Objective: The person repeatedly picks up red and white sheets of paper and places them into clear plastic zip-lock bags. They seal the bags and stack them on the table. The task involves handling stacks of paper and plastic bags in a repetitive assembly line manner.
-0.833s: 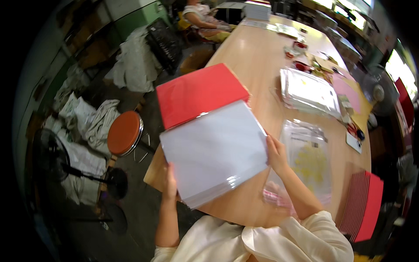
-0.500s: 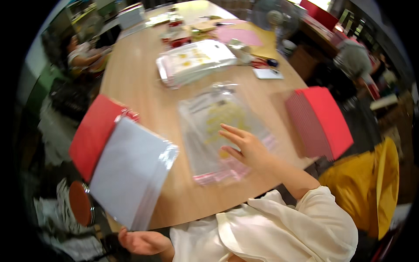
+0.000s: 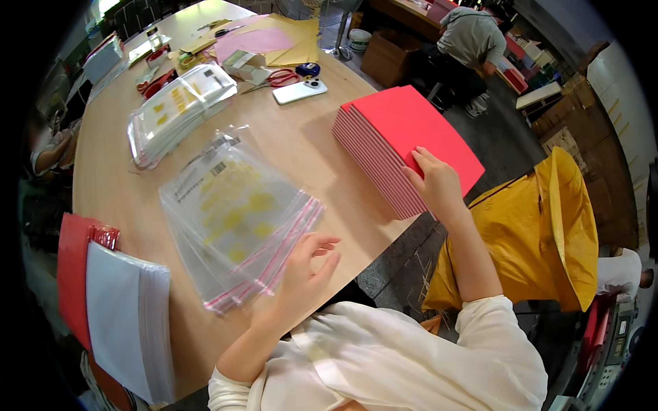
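Note:
My right hand (image 3: 437, 179) rests on the near edge of a tall stack of red-covered booklets (image 3: 418, 127) at the table's right side. Its fingers lie extended on the top cover. My left hand (image 3: 308, 264) hovers by the table's near edge with thumb and fingers apart and nothing in them. Beside it lie several overlapping clear plastic bags (image 3: 199, 233) with yellow prints and pink seal strips. At the left edge stands a pile of clear-wrapped, pale blue-white sheets (image 3: 123, 315) against a red wrapped pile (image 3: 74, 274).
Beyond the bags sits a strapped bundle of packaged bags (image 3: 181, 113). Near it are a white phone (image 3: 300, 92), red-handled scissors (image 3: 282, 77) and a blue tape measure (image 3: 308, 69). A yellow sack (image 3: 521, 240) stands right of the table; a person (image 3: 473, 41) bends over behind.
The view has swung right. My right hand has moved from above the plastic bags onto the red stack. My left hand has left the pale wrapped pile and come beside the bags.

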Demonstrator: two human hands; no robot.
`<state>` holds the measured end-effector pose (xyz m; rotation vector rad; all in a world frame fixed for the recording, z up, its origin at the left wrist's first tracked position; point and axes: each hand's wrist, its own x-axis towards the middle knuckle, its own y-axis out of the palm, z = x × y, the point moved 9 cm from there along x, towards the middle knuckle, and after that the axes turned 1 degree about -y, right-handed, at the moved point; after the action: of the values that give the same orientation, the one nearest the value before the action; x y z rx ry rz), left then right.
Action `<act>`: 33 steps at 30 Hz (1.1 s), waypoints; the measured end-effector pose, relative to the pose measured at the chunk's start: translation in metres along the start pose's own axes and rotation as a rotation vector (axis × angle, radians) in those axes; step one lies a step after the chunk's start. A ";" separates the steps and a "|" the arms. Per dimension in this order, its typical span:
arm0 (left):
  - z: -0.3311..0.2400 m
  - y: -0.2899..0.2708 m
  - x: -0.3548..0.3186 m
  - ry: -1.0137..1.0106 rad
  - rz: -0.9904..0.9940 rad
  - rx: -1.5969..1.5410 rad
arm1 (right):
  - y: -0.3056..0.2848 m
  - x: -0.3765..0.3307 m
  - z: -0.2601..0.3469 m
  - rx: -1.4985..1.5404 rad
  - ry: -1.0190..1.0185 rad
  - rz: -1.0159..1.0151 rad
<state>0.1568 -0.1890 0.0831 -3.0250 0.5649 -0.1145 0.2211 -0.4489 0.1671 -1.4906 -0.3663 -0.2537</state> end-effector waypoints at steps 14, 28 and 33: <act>0.012 0.138 0.098 -0.129 0.254 -0.354 | -0.003 0.009 -0.008 0.117 -0.081 -0.059; 0.000 0.148 0.127 -0.080 0.265 -0.462 | -0.005 0.014 -0.016 0.262 -0.029 -0.030; 0.001 0.152 0.128 -0.073 0.277 -0.445 | -0.003 0.014 -0.018 0.301 -0.001 -0.008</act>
<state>0.2220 -0.3770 0.0785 -3.3001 1.1299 0.1556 0.2341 -0.4658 0.1749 -1.1935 -0.3925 -0.1944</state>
